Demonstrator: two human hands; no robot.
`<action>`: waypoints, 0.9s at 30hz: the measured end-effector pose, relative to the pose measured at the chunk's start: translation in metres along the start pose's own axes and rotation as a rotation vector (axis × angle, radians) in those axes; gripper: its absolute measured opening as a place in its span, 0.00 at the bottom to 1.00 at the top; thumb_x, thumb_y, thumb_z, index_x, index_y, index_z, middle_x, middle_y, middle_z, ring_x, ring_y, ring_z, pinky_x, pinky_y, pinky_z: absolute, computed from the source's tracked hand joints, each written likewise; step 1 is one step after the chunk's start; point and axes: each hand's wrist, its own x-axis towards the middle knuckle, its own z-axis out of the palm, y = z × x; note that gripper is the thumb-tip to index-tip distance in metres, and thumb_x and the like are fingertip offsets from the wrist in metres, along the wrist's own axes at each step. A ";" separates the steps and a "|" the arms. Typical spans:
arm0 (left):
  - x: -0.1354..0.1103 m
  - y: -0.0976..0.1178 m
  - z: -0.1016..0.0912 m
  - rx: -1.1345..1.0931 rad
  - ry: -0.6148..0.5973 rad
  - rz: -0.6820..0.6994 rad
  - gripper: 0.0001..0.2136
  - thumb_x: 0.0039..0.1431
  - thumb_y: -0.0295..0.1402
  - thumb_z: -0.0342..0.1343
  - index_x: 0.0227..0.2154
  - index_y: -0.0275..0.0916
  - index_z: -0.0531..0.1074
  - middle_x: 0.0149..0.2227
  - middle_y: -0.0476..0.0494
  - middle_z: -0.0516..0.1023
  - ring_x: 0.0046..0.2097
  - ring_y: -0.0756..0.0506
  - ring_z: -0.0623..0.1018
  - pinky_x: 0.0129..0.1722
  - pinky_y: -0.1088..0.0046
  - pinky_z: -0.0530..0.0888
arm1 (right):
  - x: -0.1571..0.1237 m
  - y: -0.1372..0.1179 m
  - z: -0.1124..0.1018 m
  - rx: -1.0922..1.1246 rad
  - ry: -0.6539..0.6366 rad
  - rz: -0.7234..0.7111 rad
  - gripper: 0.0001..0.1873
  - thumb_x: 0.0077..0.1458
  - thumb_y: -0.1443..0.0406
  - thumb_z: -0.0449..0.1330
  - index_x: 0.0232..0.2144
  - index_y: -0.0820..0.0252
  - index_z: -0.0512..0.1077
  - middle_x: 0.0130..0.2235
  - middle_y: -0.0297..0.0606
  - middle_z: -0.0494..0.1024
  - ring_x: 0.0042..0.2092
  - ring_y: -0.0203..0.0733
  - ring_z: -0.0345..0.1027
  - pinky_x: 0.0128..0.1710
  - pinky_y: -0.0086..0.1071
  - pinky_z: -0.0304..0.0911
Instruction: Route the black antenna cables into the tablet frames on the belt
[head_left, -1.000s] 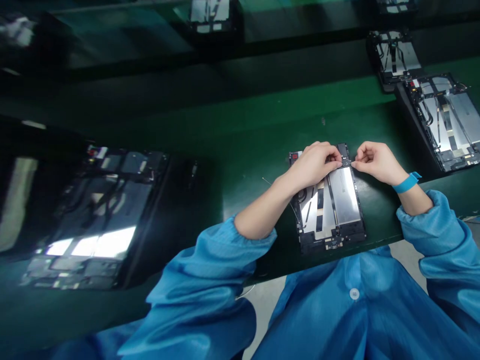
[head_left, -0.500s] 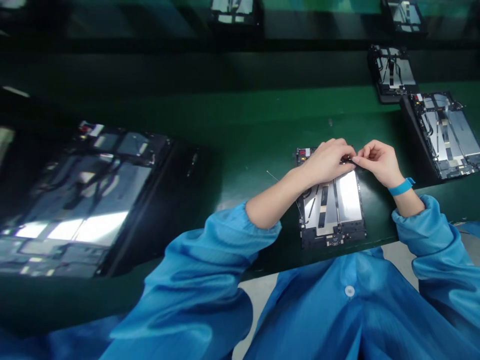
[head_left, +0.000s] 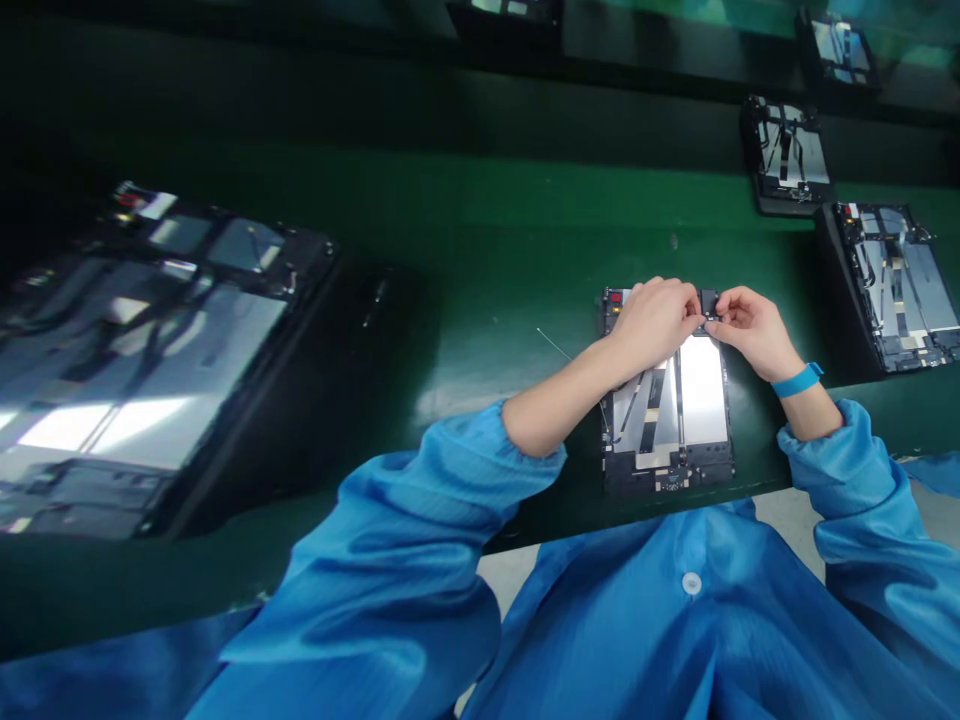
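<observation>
An opened tablet (head_left: 703, 390) with bare internals lies on the green bench. Across its upper part reaches my left hand (head_left: 656, 318), fingers bent and closed at the tips near the top right corner. What those tips hold is too small to make out. At that corner my right hand (head_left: 754, 328), with a blue wristband (head_left: 798, 380), pinches the edge of a small black part (head_left: 709, 302). The fingertips of both hands almost meet there. My left hand hides much of the tablet's top. A thin wire (head_left: 553, 345) sticks out beside its left edge.
To the right, another opened tablet (head_left: 904, 290) rests on a dark block, with a further one (head_left: 791, 150) behind it. A large blurred opened unit (head_left: 172, 350) stands close on the left. More units (head_left: 840, 50) sit at the back. The bench's front edge runs before my body.
The view has shifted slightly. The small black part between my fingertips now sits at the tablet's top right corner, with my hands still close together around it.
</observation>
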 end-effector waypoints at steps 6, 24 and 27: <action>-0.001 -0.002 0.001 -0.010 -0.005 0.005 0.05 0.65 0.29 0.55 0.35 0.38 0.75 0.38 0.38 0.79 0.48 0.35 0.77 0.50 0.56 0.71 | -0.001 -0.002 -0.001 -0.037 -0.010 0.005 0.21 0.40 0.56 0.72 0.32 0.55 0.66 0.34 0.28 0.69 0.33 0.33 0.62 0.35 0.31 0.61; -0.127 -0.075 -0.032 0.183 -0.031 -0.144 0.07 0.59 0.32 0.53 0.36 0.47 0.76 0.24 0.49 0.76 0.27 0.43 0.74 0.30 0.66 0.68 | -0.021 -0.047 0.046 -0.163 -0.095 -0.069 0.14 0.52 0.67 0.63 0.42 0.54 0.72 0.41 0.35 0.79 0.33 0.36 0.70 0.36 0.33 0.67; -0.139 -0.053 -0.033 0.215 0.162 -0.061 0.12 0.68 0.35 0.48 0.35 0.46 0.78 0.33 0.43 0.81 0.37 0.40 0.80 0.41 0.61 0.75 | -0.030 -0.062 0.082 -0.351 -0.445 -0.141 0.13 0.51 0.69 0.67 0.40 0.56 0.75 0.39 0.34 0.81 0.31 0.36 0.70 0.37 0.33 0.66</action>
